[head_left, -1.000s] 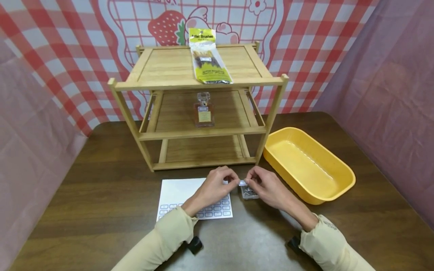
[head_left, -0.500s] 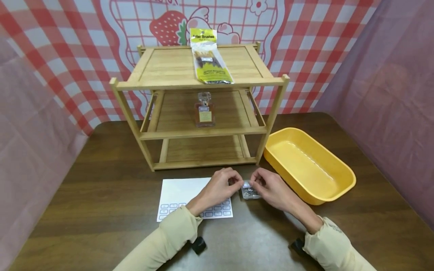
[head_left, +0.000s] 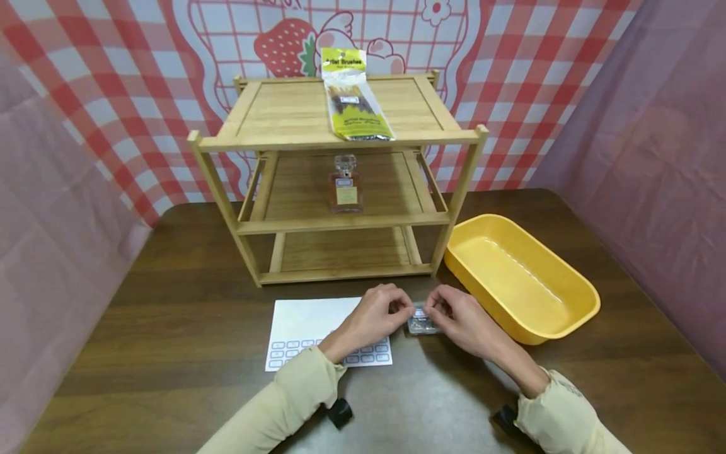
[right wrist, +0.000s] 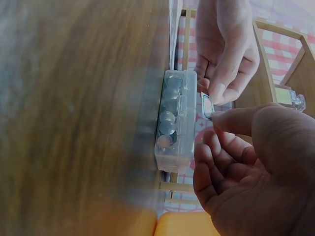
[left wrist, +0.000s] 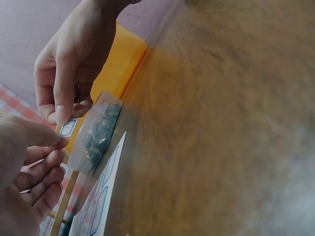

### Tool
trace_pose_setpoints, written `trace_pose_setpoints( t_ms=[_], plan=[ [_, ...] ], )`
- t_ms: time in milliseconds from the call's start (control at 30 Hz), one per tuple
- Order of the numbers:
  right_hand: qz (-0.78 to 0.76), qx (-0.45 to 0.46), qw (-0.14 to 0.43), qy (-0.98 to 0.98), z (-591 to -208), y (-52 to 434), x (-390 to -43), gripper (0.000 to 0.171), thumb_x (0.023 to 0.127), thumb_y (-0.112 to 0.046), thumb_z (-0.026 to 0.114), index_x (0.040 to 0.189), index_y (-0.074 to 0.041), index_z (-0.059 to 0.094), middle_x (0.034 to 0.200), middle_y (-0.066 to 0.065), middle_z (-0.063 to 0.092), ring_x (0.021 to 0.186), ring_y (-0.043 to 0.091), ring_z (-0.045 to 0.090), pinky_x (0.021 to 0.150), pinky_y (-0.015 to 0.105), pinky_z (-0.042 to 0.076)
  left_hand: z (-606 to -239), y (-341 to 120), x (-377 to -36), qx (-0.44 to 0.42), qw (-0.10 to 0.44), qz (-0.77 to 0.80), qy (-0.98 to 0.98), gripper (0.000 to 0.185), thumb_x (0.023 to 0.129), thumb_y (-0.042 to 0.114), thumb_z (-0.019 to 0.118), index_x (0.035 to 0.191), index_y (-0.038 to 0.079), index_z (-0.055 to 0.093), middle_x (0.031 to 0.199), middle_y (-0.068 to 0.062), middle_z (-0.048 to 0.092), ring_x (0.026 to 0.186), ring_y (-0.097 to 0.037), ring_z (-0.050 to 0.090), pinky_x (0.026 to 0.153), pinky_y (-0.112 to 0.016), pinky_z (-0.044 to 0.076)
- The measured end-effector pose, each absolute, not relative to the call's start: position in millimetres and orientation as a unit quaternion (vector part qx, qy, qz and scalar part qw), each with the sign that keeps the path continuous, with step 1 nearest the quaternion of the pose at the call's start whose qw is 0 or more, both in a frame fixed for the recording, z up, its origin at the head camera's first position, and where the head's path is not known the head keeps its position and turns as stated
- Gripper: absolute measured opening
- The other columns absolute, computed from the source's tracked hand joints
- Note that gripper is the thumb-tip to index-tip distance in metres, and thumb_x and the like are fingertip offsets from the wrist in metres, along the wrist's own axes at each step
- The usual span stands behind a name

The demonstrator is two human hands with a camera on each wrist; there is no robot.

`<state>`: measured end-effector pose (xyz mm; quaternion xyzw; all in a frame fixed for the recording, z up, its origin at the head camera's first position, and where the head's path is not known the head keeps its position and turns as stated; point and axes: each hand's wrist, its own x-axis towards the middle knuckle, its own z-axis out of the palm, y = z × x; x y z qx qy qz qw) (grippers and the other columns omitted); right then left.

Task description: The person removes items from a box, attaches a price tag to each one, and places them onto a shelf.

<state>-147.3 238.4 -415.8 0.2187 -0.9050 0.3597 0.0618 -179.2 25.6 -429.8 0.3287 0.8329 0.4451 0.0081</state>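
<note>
**Label lowered onto box**

Head view: both hands (head_left: pixel 420 315) have dropped to the box (head_left: pixel 421 324) on the tabletop, before the shelf (head_left: pixel 340 183).

Left wrist: left hand (left wrist: pixel 29 162) pinches the label (left wrist: pixel 68 127).

Right wrist: right hand (right wrist: pixel 246 162) pinches it above the box (right wrist: pixel 174 120).

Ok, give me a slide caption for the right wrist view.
Both hands hold a small label just above a clear plastic box of round metal pieces on a wooden table.

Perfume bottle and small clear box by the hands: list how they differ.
The perfume bottle stands upright on the rack's middle shelf, untouched; the small clear box lies flat on the table between both hands. The bottle holds amber liquid; the box holds small silvery pieces. The bottle already bears a small sticker; the box's sticker is only pinched above it. Both are transparent.
</note>
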Motion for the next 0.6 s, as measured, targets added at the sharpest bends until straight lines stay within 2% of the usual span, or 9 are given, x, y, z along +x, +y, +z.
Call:
trace_pose_setpoints(
  t_ms=[600],
  plan=[
    [0.35,0.211,0.064,-0.911,-414.5,241.2,-143.0,0.017,0.091,0.004,0.074,0.089,-0.009,0.063,0.081,-0.005,0.056,0.072,0.008,0.053,0.061,0.024,0.048,-430.9,32.8,-177.0,0.327,0.004,0.418,0.847,0.006,0.095,0.01,0.072,0.091,0.008,0.076,0.084,0.003,0.062,0.08,-0.009,0.054,0.07,-0.019,0.047]
  ],
)
